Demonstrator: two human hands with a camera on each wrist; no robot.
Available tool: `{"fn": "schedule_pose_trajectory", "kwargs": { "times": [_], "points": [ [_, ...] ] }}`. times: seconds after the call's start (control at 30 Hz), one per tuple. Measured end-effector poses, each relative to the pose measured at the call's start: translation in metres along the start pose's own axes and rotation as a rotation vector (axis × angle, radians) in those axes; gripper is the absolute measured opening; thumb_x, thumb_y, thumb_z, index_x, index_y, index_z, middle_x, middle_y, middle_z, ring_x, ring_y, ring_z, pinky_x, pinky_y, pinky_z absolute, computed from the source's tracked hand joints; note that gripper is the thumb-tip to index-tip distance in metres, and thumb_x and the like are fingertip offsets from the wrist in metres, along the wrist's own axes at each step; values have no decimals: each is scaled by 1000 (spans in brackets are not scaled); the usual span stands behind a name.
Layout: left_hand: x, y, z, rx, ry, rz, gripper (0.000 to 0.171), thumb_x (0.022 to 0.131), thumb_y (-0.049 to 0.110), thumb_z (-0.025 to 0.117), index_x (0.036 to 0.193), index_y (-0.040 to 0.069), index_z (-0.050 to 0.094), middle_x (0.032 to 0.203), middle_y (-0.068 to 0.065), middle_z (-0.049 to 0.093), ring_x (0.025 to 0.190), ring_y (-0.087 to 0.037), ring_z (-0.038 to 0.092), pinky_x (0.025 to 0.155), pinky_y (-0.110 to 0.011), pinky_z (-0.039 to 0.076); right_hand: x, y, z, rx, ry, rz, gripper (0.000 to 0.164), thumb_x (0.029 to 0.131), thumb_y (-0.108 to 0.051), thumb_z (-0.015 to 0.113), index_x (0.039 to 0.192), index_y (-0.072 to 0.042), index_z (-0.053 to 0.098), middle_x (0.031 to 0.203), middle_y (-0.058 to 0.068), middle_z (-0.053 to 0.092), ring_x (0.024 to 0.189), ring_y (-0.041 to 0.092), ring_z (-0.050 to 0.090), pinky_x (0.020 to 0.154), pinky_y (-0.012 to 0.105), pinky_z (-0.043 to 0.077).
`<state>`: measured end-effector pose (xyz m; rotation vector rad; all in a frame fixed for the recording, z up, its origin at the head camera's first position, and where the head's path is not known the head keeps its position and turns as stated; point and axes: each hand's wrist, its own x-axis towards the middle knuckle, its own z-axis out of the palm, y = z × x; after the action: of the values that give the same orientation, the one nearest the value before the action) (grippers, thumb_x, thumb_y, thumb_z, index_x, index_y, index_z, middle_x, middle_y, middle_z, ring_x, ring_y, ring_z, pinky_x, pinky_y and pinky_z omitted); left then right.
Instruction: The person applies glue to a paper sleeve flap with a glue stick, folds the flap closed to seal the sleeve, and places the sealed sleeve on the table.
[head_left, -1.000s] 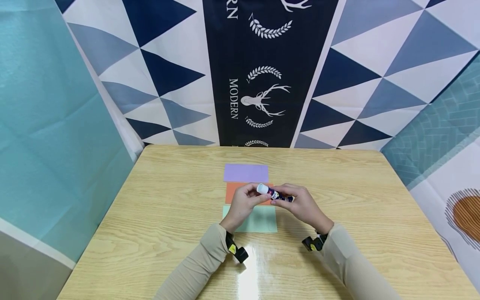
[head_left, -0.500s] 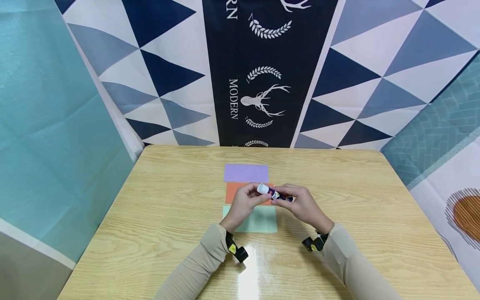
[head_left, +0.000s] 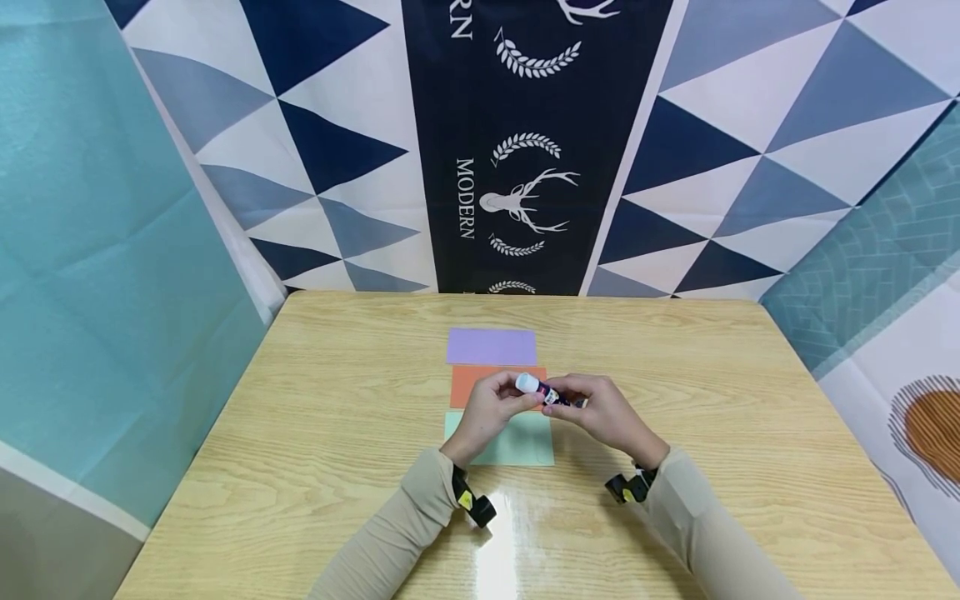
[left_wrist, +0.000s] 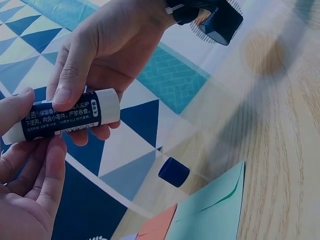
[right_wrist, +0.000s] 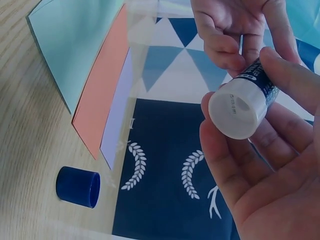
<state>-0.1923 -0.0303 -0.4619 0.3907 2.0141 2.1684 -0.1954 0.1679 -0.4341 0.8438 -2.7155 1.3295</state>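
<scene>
Both hands hold a glue stick (head_left: pixel 550 393) over the coloured paper, tilted with one white end up to the left in the head view. My left hand (head_left: pixel 487 410) pinches it near that end between thumb and fingers. My right hand (head_left: pixel 606 408) grips the dark, printed barrel toward the other end. In the left wrist view the label (left_wrist: pixel 62 116) and a white end (left_wrist: pixel 109 106) show. The right wrist view looks onto the stick's round white base (right_wrist: pixel 235 112). A dark blue cap (right_wrist: pixel 77 186) lies on its side on the table, apart from the stick.
Three paper envelopes lie in a column on the wooden table (head_left: pixel 315 433): purple (head_left: pixel 492 346) at the back, orange (head_left: pixel 467 385) in the middle, mint green (head_left: pixel 525 442) nearest. Patterned cloth (head_left: pixel 360 150) hangs behind the table.
Both hands and the glue stick have shifted down very slightly in the head view. Their hold on it looks the same, and the envelopes stay put.
</scene>
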Motion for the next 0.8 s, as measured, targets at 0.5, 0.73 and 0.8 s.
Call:
{"fn": "schedule_pose_trajectory", "kwargs": {
  "times": [0.5,0.73,0.8],
  "points": [
    [4,2,-2,103,-87,-15,35,88,14,73,120,4,63,116,-18,66,91,-7,62,80,-22,53,-2,5,-8,-5,91,-3,26,85,-14,76,109,-5,73,102,11,74,79,2,62,70,22,53],
    [9,-2,-2,167,-88,-21,37,88,14,72,121,1,63,119,-18,66,95,-14,63,80,-23,52,-7,10,-16,-29,112,65,29,85,-14,75,111,-3,72,103,13,74,83,9,65,72,23,54],
    [11,-3,-2,202,-71,-30,37,88,14,72,122,0,63,117,-17,67,94,-14,63,79,-22,51,-8,11,-17,-36,123,85,29,85,-14,75,112,-2,72,103,14,74,84,11,65,73,23,54]
  ]
}}
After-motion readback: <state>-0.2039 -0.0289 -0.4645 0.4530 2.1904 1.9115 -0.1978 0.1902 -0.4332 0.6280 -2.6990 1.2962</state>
